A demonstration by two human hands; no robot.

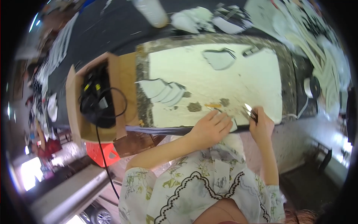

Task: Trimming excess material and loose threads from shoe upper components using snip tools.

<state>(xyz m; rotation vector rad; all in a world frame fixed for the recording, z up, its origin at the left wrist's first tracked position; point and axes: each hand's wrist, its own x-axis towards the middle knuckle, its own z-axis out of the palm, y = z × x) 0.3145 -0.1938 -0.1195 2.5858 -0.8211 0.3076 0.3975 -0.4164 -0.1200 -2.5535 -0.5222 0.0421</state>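
My right hand (262, 125), at the near right of a white board (257, 80), is closed around small scissors (253, 115). Their silver blades point up and left, a little apart. My left hand (212, 128) rests at the board's near edge, its fingers bent over a pale fabric piece (234, 124); most of the piece is hidden beneath them. Just past those fingertips lies a small orange strip (213, 105). Several pale pieces with dark edges (164, 91) overlap on the left of the board. A similar pale piece (219, 59) lies near the far edge.
A cardboard box (76, 112) holding black cables stands left of the board. A red plastic stool (102, 153) is below it. Small grey metal object (250, 51) lies far right on the board. Beyond are a whitish container (151, 13) and fabric bundles (192, 19). A person (48, 147) is far left.
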